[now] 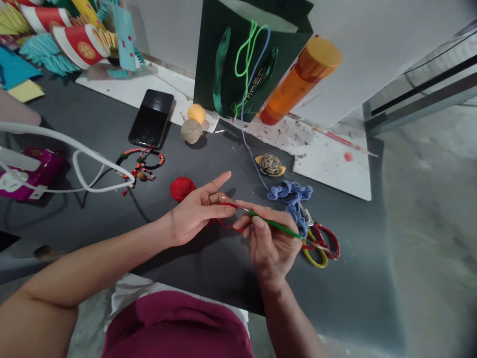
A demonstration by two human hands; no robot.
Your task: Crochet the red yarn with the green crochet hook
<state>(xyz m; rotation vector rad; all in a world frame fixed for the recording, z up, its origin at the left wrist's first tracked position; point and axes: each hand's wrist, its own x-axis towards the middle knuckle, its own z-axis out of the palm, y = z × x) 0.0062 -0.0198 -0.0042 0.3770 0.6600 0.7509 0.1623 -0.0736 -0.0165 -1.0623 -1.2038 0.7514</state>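
My right hand [274, 243] grips a crochet hook [278, 226] by its green handle, the metal tip pointing left. Between the thumb and bent fingers of my left hand [197, 211] is a short strip of red yarn [228, 204], with a strand looped over the raised index finger. The hook's tip meets the red yarn at the left fingertips. Loose red strands hang below, between the hands. Just behind my left hand rests a red yarn ball [182, 189]. To the right of my right hand lie blue crocheted work [292, 194] and scissors [324, 243] with red and yellow handles.
At the back stand a dark green paper bag [227, 64] and an orange bottle [298, 82]. A phone [152, 118], small yarn balls [192, 130], beaded bracelets [141, 161] and a crocheted flower [271, 165] lie on the grey table. A white cable [85, 141] loops at left.
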